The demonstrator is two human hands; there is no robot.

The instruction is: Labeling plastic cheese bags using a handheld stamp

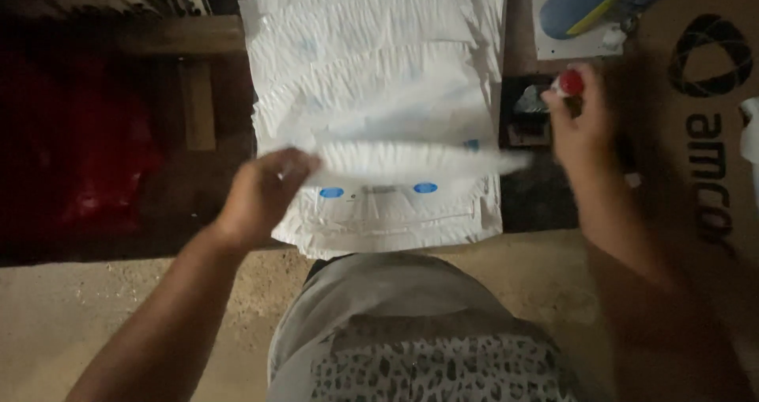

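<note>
Nearest the camera, the person's lap in a grey, spotted garment [411, 347] filled the lower frame. Left hand [265, 192]: grip pinched on the ruffled edge of the top white diaper [403, 161], lifted off the stack of diapers [371, 78] on the dark tabletop [198, 188]. Right hand [581, 121]: grip clenched on a red-capped stamp [571, 82], just over a small dark ink pad [528, 117]. Many diapers lay shingled further back; which were already handled could not be told. Cardboard box [704, 94] at right.
</note>
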